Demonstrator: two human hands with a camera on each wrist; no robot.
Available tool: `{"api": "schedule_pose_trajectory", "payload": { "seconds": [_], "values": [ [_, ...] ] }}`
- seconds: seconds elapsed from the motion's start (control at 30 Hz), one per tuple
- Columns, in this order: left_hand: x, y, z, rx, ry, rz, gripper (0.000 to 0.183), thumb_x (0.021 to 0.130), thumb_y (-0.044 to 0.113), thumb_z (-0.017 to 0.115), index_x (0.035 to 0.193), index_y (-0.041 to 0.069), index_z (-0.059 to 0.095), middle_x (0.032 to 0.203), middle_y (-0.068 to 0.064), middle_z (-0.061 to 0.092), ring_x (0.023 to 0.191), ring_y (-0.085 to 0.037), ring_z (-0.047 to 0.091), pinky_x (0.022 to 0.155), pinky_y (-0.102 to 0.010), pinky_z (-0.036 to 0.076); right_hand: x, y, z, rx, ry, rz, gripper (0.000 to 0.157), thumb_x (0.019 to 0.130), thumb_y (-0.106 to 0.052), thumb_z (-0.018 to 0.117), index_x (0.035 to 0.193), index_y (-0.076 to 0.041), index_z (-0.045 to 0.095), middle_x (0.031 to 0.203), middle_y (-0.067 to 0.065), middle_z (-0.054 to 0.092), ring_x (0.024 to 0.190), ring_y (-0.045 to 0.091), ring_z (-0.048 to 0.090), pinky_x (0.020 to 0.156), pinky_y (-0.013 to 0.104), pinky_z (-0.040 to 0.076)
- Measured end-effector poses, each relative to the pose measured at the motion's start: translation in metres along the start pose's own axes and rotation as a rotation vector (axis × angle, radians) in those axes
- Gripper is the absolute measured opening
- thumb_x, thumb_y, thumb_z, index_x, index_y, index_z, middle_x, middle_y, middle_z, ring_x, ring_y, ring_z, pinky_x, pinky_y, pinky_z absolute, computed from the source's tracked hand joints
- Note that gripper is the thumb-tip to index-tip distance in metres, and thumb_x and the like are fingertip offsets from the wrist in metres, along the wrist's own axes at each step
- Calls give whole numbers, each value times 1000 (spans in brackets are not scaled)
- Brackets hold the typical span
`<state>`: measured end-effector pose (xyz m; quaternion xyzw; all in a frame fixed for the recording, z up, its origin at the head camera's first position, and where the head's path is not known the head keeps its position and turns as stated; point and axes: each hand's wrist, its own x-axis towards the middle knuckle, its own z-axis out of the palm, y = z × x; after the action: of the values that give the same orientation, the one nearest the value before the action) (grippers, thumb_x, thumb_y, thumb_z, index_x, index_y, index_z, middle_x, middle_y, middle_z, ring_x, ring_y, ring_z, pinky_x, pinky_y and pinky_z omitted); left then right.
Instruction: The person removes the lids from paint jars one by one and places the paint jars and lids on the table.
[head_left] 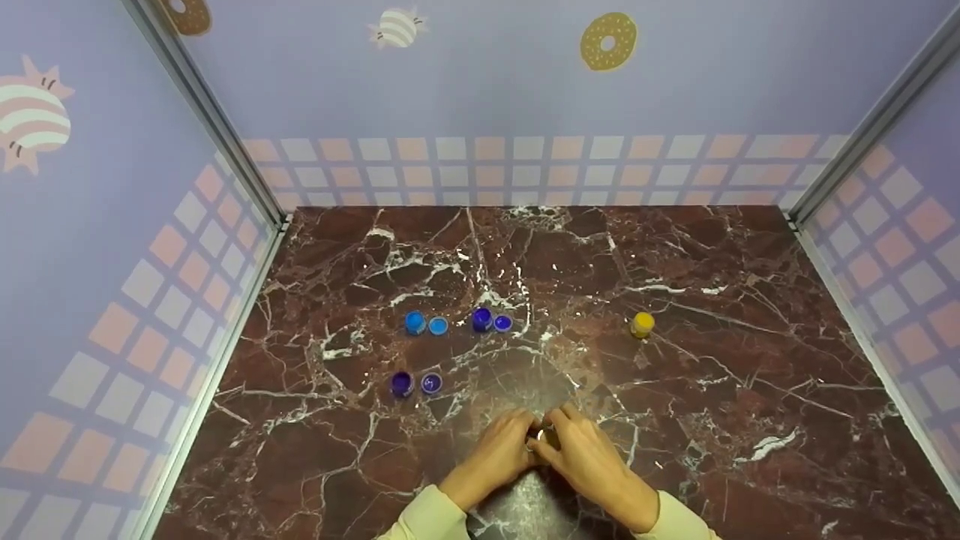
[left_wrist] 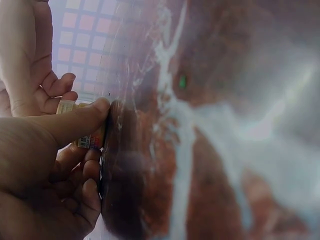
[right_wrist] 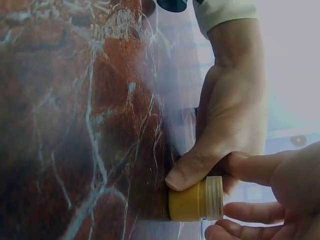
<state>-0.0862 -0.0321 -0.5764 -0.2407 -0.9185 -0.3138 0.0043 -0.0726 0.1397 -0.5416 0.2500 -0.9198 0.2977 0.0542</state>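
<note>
Both hands meet at the near middle of the table, around a small mustard-yellow paint jar (right_wrist: 187, 206) with a ribbed lid (right_wrist: 214, 198). The left hand (head_left: 501, 448) grips the jar's body, its thumb pressed along the side, and the base is right at the tabletop. A printed label on the jar (left_wrist: 84, 141) shows below that thumb in the left wrist view. The right hand (head_left: 589, 454) pinches the lid from above with bent fingers (right_wrist: 255, 212). From the head view, the fingers hide most of the jar.
Farther left stand a light blue jar (head_left: 415, 322), a dark blue jar (head_left: 482, 319) and a purple jar (head_left: 401, 384), each with a round lid beside it. A yellow jar (head_left: 642, 325) stands alone to the right. Patterned panels enclose the marbled table (head_left: 750, 300).
</note>
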Motion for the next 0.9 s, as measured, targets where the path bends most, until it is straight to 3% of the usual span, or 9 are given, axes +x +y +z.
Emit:
{"api": "schedule_pose_trajectory", "payload": {
  "seconds": [0.27,0.53,0.73,0.9],
  "values": [
    [0,0,0,33,10,3,31,73,22,90,90,10,66,86,4,61,82,-14,58,77,-32,51,0,2,0,-83,-19,-85,23,83,-12,84,95,-5,66,89,1,55,69,17,60,60,34,53],
    [1,1,-3,33,-34,-18,35,78,32,89,90,12,64,84,6,57,78,-9,52,74,-29,48,5,12,-4,-98,-50,-311,22,81,-6,84,98,-7,69,92,-1,56,79,13,54,68,30,53],
    [1,2,-5,34,-63,-43,37,76,30,91,95,12,65,90,5,62,85,-13,59,79,-32,51,8,17,-7,-79,-108,-436,27,79,1,81,104,-6,72,106,2,65,95,18,58,83,32,54],
    [1,2,-5,23,-64,-44,38,76,29,91,99,11,67,96,3,65,91,-15,62,83,-33,52,9,20,-9,-45,-124,-500,29,74,6,78,100,-6,72,108,2,67,97,17,59,84,32,54]
  ]
}}
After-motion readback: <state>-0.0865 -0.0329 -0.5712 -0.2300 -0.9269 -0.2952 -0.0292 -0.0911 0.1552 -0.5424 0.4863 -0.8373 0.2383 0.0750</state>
